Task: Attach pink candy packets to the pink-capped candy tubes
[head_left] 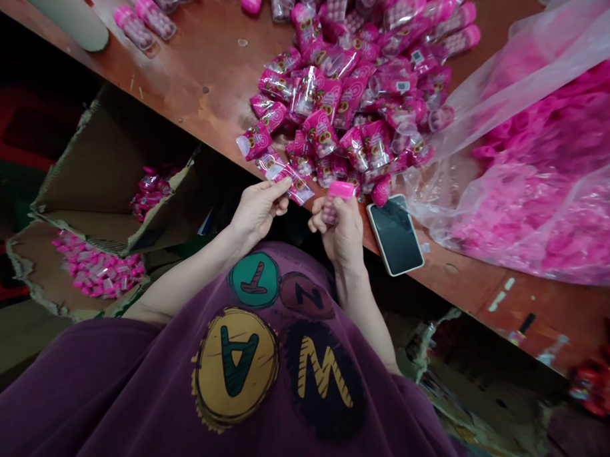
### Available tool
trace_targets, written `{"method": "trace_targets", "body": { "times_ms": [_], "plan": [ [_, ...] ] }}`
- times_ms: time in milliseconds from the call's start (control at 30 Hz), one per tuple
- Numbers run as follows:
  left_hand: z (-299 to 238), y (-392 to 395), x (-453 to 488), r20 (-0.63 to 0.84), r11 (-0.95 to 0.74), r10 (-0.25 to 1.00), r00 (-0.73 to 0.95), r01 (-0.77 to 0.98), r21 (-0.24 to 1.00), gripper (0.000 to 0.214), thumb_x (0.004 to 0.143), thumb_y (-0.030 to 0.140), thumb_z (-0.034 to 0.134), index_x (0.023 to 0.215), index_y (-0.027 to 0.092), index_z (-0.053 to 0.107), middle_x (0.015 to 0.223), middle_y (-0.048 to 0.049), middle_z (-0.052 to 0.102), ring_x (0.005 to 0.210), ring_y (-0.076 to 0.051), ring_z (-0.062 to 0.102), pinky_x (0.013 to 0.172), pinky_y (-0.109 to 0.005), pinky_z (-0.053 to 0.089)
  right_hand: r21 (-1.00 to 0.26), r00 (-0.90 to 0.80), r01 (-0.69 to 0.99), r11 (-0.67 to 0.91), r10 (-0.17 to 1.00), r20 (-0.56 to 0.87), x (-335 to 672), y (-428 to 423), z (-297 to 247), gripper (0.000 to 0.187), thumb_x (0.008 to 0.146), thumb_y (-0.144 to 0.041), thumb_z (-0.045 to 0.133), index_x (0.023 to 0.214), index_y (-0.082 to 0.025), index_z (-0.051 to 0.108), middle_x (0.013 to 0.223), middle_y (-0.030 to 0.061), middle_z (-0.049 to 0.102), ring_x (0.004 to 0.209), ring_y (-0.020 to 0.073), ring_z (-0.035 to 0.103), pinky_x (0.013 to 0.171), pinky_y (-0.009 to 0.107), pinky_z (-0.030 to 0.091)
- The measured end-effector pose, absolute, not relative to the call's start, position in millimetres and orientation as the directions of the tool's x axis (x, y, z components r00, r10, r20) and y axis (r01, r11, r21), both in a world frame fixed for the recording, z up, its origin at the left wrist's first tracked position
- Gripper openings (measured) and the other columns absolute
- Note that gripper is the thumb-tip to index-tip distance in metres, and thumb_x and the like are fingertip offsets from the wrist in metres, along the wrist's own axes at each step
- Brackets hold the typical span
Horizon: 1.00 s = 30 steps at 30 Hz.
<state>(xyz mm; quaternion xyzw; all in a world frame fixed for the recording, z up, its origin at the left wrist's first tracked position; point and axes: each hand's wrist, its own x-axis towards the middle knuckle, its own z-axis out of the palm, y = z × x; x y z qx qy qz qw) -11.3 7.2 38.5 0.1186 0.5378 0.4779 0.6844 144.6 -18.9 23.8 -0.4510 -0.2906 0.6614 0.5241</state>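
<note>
My left hand [262, 209] pinches the edge of a flat pink printed wrapper [297, 187] at the table's near edge. In my right hand [345, 231] is a small clear candy bottle [330, 211] with a pink cap, its cap end pointing up and away from me. Pink balls show through its side. Just beyond both hands lies a heap of pink printed wrappers and wrapped bottles [321, 132]. The two hands are apart, with a short gap between the wrapper and the bottle.
A phone [397, 236] lies right of my right hand. Farther right sits a clear plastic bag of pink pieces [535, 216]. Capped bottles [155, 18] lie at the back left. Below the table's left side, cardboard boxes [88, 214] hold pink packed items [101, 268].
</note>
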Motion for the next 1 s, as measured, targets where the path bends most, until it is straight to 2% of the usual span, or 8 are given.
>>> {"method": "trace_targets", "body": {
  "times_ms": [100,200,367,500,667,800,1000],
  "plan": [
    [38,7,-10,-0.628,0.507,0.778,-0.022,-0.568,0.648,0.039,0.087,0.028,0.088,0.066,0.015,0.057,0.058,0.0032,0.056,0.05,-0.004,0.051,0.048,-0.019,0.034,-0.866,-0.057,-0.399,-0.302,0.951,-0.305,140,-32,26,0.036,0.096,-0.054,0.071,0.099,-0.025,0.05,0.08,-0.0073,0.069,0.044,0.0045,0.048,0.048,0.023,0.046],
    [37,5,-9,-0.627,0.511,0.779,0.001,-0.581,0.634,0.039,0.087,0.032,0.088,0.068,0.015,0.059,0.06,0.0026,0.057,0.052,-0.004,0.052,0.048,-0.019,0.036,-0.894,0.011,-0.35,-0.279,0.953,-0.302,134,-40,20,0.037,0.096,-0.055,0.073,0.098,-0.023,0.053,0.078,-0.0069,0.069,0.046,0.0038,0.05,0.048,0.021,0.044],
    [32,4,-10,-0.616,0.498,0.787,0.033,-0.624,0.603,0.034,0.089,0.03,0.087,0.073,0.014,0.062,0.063,0.0031,0.058,0.054,-0.004,0.053,0.049,-0.018,0.038,-0.9,0.015,-0.317,-0.3,0.947,-0.321,130,-43,13,0.039,0.095,-0.057,0.073,0.1,-0.023,0.054,0.076,-0.0068,0.069,0.045,0.0034,0.048,0.045,0.02,0.038],
    [30,4,-11,-0.62,0.495,0.784,0.036,-0.639,0.589,0.032,0.092,0.029,0.084,0.074,0.015,0.061,0.063,0.004,0.057,0.054,-0.004,0.054,0.048,-0.018,0.037,-0.872,-0.036,-0.353,-0.34,0.936,-0.351,129,-45,15,0.04,0.095,-0.057,0.074,0.1,-0.024,0.053,0.077,-0.0063,0.07,0.045,0.0036,0.047,0.046,0.02,0.04],
    [28,4,-11,-0.627,0.523,0.777,0.052,-0.608,0.597,0.034,0.091,0.033,0.086,0.073,0.015,0.062,0.062,0.0036,0.057,0.053,-0.005,0.053,0.05,-0.019,0.038,-0.874,0.003,-0.368,-0.319,0.939,-0.344,127,-44,13,0.04,0.096,-0.059,0.072,0.1,-0.024,0.051,0.076,-0.007,0.067,0.046,0.0037,0.047,0.046,0.02,0.039],
    [25,3,-12,-0.625,0.53,0.778,0.062,-0.6,0.6,0.034,0.092,0.034,0.085,0.074,0.015,0.062,0.06,0.0038,0.057,0.051,-0.004,0.052,0.049,-0.019,0.037,-0.87,-0.025,-0.36,-0.336,0.936,-0.351,124,-46,12,0.042,0.095,-0.057,0.074,0.111,-0.026,0.049,0.073,-0.008,0.068,0.044,0.0046,0.046,0.045,0.02,0.038],
    [26,5,-14,-0.583,0.542,0.805,0.11,-0.536,0.647,0.039,0.094,0.042,0.081,0.072,0.016,0.061,0.057,0.0026,0.058,0.048,-0.006,0.052,0.05,-0.019,0.041,-0.784,-0.197,-0.427,-0.451,0.892,-0.406,126,-42,19,0.055,0.094,-0.057,0.075,0.128,-0.027,0.045,0.07,-0.0093,0.066,0.043,0.0054,0.039,0.042,0.019,0.033]
  ]
}}
